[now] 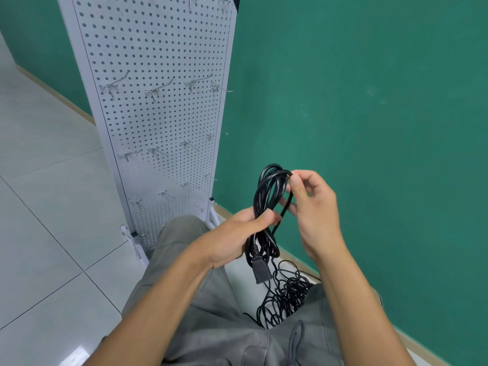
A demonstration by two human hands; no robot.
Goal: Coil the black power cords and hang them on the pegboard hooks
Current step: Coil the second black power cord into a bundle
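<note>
Grey-trousered knees fill the bottom of the view, and between them a loose pile (284,299) of black cord lies on the floor beside the green wall (369,101).

Just above it the coil (266,207) is held upright in front of the pegboard's lower right corner. The left hand (237,233) is clenched round the coil's middle, thumb pressed across the bundled loops. The plug (261,273) hangs free below that hand. The right hand (309,204) pinches the top of the loops between thumb and fingertips, and one strand runs down past its fingers toward the pile.

The likely trouble is that trailing strand: if it is snarled in the pile, pulling the next loop could drag the whole heap up or jerk the coil out of shape. The loops look uneven already, some longer than others, so a slack left grip could let them slide and spill. The dangling plug could swing and catch in a loop.

Further out, the pegboard (158,75) carries rows of bare hooks (111,87), none yet bearing a cord. They are thin and point outward, so a thick or lopsided coil might slip off, or snag a neighbouring hook on the way in.
</note>
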